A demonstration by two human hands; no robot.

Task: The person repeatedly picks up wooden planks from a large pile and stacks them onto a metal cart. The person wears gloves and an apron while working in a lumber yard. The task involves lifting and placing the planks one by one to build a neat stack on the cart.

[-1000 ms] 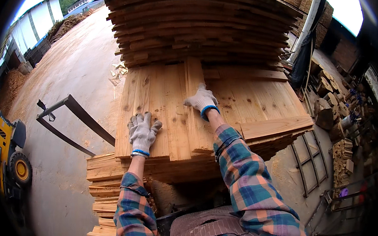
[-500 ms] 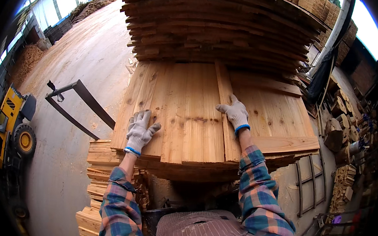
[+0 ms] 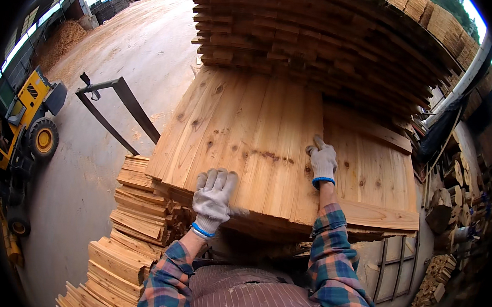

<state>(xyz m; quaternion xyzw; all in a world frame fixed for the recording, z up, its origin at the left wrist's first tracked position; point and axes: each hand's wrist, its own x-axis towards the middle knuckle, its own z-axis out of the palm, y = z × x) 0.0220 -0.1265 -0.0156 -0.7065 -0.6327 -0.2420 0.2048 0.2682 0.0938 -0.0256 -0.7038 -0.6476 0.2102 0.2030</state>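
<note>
A row of light-brown wooden boards [image 3: 247, 131] lies side by side in a raised layer on a stack in front of me. My left hand [image 3: 213, 199], in a white knit glove with a blue cuff, is at their near edge. Its fingers are stretched out and upright against the board ends; the thumb is blurred. My right hand [image 3: 322, 160], gloved alike, rests on the right edge of the raised layer. Its thumb and forefinger are apart on the board there, while its other fingers are partly hidden. Lower boards [image 3: 370, 168] show to the right of it.
A tall pile of dark-edged boards [image 3: 300, 37] rises at the far side. More stacked boards [image 3: 125, 248] stand low at my left, near a black metal frame [image 3: 121, 96]. A yellow wheeled loader [image 3: 32, 104] is parked farther left. Logs [image 3: 445, 207] lie at the right.
The narrow raised board by my right hand now lies flush with the row. My left hand has slid from the boards' top to their near edge, toward the right. The view has shifted.
</note>
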